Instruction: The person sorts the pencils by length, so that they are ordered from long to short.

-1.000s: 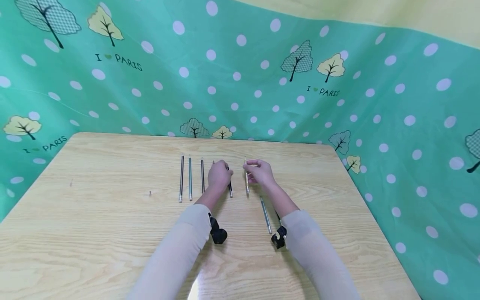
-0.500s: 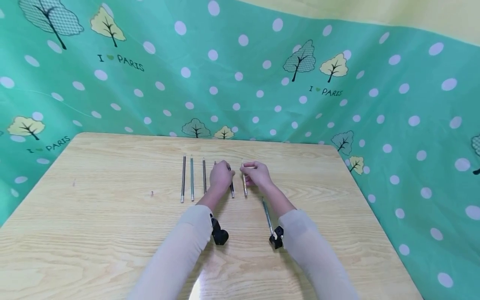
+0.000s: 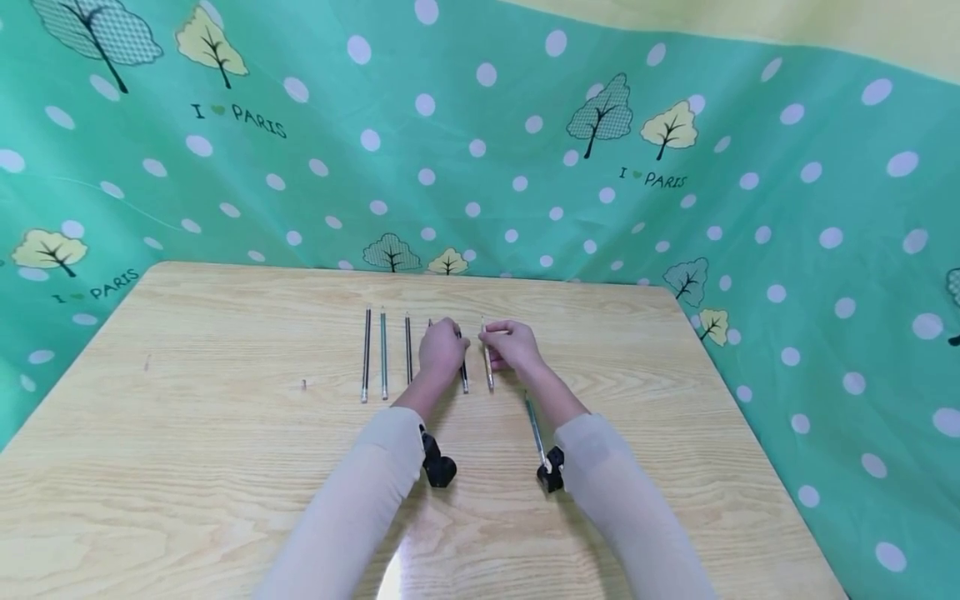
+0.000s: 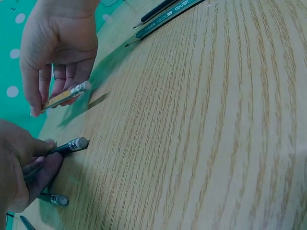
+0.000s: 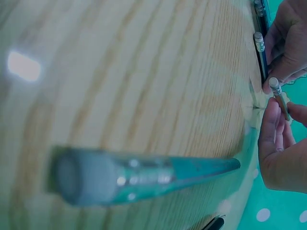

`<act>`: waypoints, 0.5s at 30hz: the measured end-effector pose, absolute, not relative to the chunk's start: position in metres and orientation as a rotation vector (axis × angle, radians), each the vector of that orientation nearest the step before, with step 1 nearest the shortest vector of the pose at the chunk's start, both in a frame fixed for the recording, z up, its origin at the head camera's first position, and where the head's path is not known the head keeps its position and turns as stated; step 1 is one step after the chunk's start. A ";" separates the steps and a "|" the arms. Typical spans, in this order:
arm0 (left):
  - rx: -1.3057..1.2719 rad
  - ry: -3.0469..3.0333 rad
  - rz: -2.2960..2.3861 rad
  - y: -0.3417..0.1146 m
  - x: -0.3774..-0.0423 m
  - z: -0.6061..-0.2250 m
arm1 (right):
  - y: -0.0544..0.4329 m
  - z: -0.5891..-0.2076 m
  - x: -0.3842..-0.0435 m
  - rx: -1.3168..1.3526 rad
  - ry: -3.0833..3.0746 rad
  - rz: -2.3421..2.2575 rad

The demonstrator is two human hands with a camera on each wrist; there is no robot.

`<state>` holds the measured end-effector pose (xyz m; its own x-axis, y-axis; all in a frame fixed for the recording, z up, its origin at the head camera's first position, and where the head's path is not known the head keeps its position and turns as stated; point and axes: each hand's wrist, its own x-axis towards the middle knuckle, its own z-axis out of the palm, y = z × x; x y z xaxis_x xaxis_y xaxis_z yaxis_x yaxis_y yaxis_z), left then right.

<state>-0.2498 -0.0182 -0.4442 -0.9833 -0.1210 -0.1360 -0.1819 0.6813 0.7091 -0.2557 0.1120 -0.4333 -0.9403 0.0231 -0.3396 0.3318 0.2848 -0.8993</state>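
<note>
In the head view my left hand pinches a dark pencil near the far side of the table. Its silver-capped eraser end points toward me. My right hand holds a yellow pencil between thumb and fingers, just right of the dark one. In the left wrist view the yellow pencil is slightly above the wood, apart from its shadow. Left of my hands lie a dark pencil, a green pencil and another dark pencil. One more pencil is mostly hidden by my left hand.
A green pencil lies under my right forearm, with a dark pencil beside it in the right wrist view. A tiny scrap sits on the wooden table. Green dotted cloth hangs behind the table.
My right hand has shifted a little left with the yellow pencil, nearer the dark one, then stays almost still. My left hand keeps its place on the dark pencil.
</note>
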 end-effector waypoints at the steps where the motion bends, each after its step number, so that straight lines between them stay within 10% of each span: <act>1: -0.253 2.809 1.195 -0.018 -0.250 -0.444 | 0.112 -0.434 -0.256 0.322 2.296 -1.704; 15: -0.226 2.840 1.172 -0.018 -0.249 -0.443 | 0.113 -0.437 -0.257 0.302 2.327 -1.633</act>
